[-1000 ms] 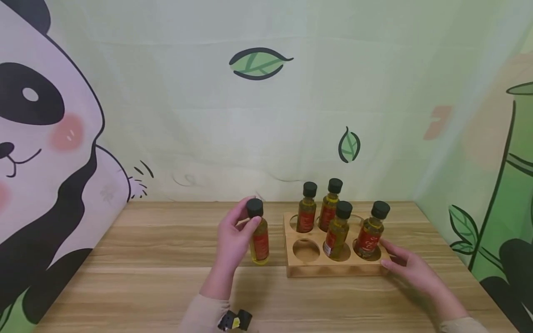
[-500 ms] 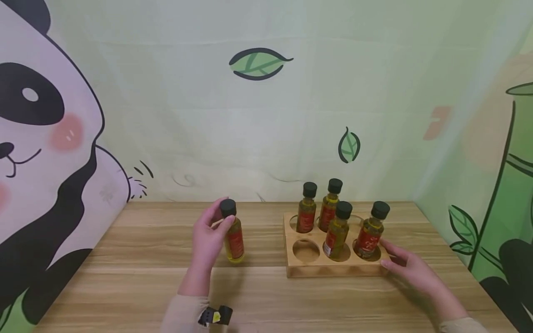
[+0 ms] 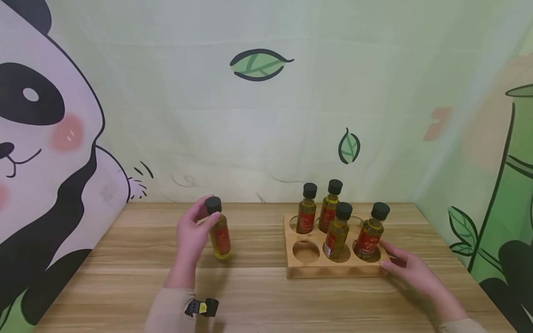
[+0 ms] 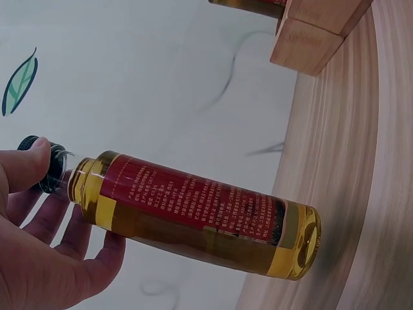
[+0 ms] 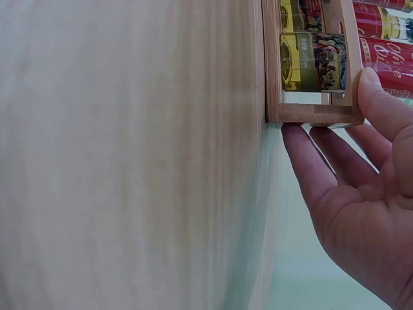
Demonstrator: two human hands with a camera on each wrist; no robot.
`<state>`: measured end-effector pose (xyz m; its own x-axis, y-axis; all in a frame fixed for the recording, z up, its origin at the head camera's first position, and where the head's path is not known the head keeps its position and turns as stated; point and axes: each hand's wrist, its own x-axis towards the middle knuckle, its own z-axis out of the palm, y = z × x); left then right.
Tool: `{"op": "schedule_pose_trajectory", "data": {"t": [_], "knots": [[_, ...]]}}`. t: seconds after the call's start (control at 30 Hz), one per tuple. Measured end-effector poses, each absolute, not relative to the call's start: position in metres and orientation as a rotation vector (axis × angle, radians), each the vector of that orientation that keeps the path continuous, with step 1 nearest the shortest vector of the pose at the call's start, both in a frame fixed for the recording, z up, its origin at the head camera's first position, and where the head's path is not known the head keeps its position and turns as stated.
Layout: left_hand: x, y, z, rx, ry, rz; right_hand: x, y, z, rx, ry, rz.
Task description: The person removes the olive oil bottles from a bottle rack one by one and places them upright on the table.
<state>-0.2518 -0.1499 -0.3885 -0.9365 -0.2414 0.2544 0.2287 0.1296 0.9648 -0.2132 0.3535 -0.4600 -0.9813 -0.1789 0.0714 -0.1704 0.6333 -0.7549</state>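
My left hand (image 3: 192,235) pinches the black cap of an oil bottle (image 3: 222,238) with a red label, to the left of the wooden rack (image 3: 337,271). In the left wrist view, thumb and fingers lie around the cap and neck of this bottle (image 4: 193,213), whose base is near the tabletop. My right hand (image 3: 420,277) rests on the rack's right end. The right wrist view shows its thumb on the upper edge of the rack (image 5: 316,115) and fingers against the end. Several capped bottles (image 3: 336,233) stand in the rack; its front left hole shows no bottle.
The wood-grain table (image 3: 258,300) reaches back to a pale cloth backdrop (image 3: 187,115) with printed leaves. A printed panda (image 3: 91,185) is on the left side, and green printed plants (image 3: 462,226) are on the right.
My left hand has moved left with the bottle, away from the rack. The right hand and the rack have stayed where they were.
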Motion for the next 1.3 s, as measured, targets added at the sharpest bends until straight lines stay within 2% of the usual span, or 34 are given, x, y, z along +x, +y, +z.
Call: {"op": "schedule_pose_trajectory", "data": {"t": [1.3], "knots": [[-0.265,-0.183,-0.398,0.144,-2.108,-1.829,-0.214,0.354,-0.463,-0.261,2.825,-1.287]]}}
